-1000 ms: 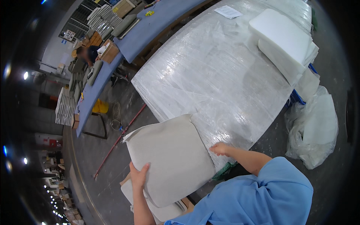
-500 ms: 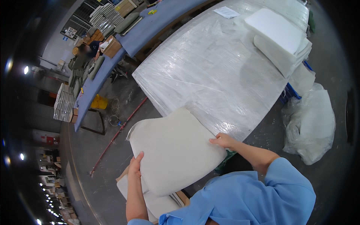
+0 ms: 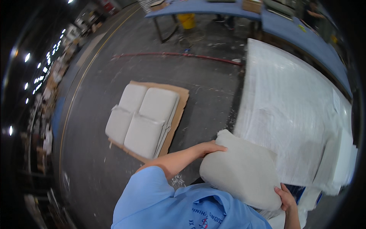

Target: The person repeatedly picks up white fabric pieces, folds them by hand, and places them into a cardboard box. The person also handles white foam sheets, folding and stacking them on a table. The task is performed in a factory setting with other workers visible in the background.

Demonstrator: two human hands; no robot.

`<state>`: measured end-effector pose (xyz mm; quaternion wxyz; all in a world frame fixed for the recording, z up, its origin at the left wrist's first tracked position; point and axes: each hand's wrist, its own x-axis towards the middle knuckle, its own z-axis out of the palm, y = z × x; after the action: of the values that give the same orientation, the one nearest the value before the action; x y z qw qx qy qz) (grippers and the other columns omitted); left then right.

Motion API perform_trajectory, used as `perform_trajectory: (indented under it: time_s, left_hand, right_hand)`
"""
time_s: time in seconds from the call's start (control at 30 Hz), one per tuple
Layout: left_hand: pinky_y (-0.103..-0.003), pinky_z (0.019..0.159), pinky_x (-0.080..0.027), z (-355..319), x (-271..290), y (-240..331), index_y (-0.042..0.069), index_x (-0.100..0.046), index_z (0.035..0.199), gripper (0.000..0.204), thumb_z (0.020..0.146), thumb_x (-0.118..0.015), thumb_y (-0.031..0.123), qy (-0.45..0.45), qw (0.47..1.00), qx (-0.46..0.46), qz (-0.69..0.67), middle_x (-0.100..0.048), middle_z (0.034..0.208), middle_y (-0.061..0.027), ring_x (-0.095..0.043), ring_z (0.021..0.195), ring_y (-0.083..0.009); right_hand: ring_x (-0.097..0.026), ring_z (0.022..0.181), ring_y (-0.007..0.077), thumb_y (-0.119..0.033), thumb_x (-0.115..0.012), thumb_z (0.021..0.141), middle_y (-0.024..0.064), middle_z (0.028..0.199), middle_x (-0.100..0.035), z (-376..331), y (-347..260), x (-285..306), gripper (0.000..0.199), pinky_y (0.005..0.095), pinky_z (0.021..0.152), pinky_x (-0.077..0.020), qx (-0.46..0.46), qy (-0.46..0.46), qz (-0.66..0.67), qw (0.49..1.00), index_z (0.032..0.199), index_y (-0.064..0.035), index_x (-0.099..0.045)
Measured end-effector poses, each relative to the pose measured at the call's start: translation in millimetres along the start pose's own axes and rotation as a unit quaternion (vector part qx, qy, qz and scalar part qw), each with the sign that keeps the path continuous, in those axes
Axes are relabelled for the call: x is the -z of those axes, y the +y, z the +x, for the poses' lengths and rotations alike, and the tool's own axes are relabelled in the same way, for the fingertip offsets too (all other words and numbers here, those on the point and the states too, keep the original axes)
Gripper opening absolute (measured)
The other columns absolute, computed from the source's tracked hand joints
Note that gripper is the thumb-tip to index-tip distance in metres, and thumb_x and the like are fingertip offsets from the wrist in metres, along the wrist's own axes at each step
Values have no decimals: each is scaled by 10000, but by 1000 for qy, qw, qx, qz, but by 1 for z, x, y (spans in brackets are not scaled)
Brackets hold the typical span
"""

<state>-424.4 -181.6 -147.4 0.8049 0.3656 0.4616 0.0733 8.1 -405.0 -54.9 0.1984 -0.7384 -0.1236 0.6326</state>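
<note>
Between my two hands I hold an off-white seat cushion (image 3: 244, 170), tilted in front of my chest. My left hand (image 3: 210, 148) is closed on its upper left edge, the thumb lying on top. At its lower right corner my right hand (image 3: 285, 197) grips the rim, with some fingers hidden behind. A torn-looking tab sticks up from the cushion's far corner. Beyond the cushion and to its right lies a big plastic-wrapped block (image 3: 286, 110), close to the cushion's far side.
Several stacks of similar cushions (image 3: 146, 131) sit on a cardboard sheet (image 3: 182, 100) on the floor to the left. White foam pads (image 3: 341, 164) lie at the right. A red pole (image 3: 171, 54) crosses the floor near a blue table (image 3: 213, 9) and a yellow bucket (image 3: 187, 21).
My view has swung left, bringing the cushion stacks on the cardboard fully into sight. The cushion stays in both hands and has turned and tilted close to my body.
</note>
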Motion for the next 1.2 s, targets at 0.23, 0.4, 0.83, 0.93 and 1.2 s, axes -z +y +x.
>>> perform_trajectory:
  time_s: [0.23,0.4,0.83,0.93,1.2]
  left_hand:
    - [-435,1133,-440,50,-15,-22,-131,-284,1541,1242,713,-871,584,161,941,168,245,-472,1514,-285,-494,1403,-372]
    - [-435,1128,-451,64,-22,-2,-141,-421,1480,1214,678,-864,655,193,914,219,283,-525,1490,-282,-542,1372,-379]
    - [-431,943,-537,139,14,-24,-39,-776,1012,876,766,-686,797,199,872,257,366,-758,1060,-213,-719,1059,-330]
    - [-418,1046,-500,152,6,-28,-39,-710,1243,844,854,-648,708,230,857,260,381,-672,1323,-241,-644,1261,-348]
    - [-457,1114,-447,144,3,-18,-83,-576,1390,918,891,-611,686,318,852,186,373,-606,1391,-300,-576,1333,-409]
  right_hand:
    - [-595,1279,386,-336,-827,889,288,1504,-459,70,-38,3,1104,521,993,-564,-119,-78,-38,989,1592,73,-81]
    - [-668,1153,329,-419,-764,940,235,1332,-632,140,-35,4,816,455,954,-574,-125,-93,-49,987,1467,102,-422]
    - [-677,1143,302,-560,-709,924,225,1285,-684,221,-50,-9,790,398,967,-528,-50,-10,-157,986,1345,101,-615]
    - [-678,1164,336,-575,-680,927,258,1300,-674,240,-52,-8,803,415,991,-516,-60,48,-245,966,1377,85,-601]
    - [-684,1142,332,-697,-552,961,252,1276,-686,258,-10,9,854,452,980,-532,-51,87,-156,983,1307,77,-651]
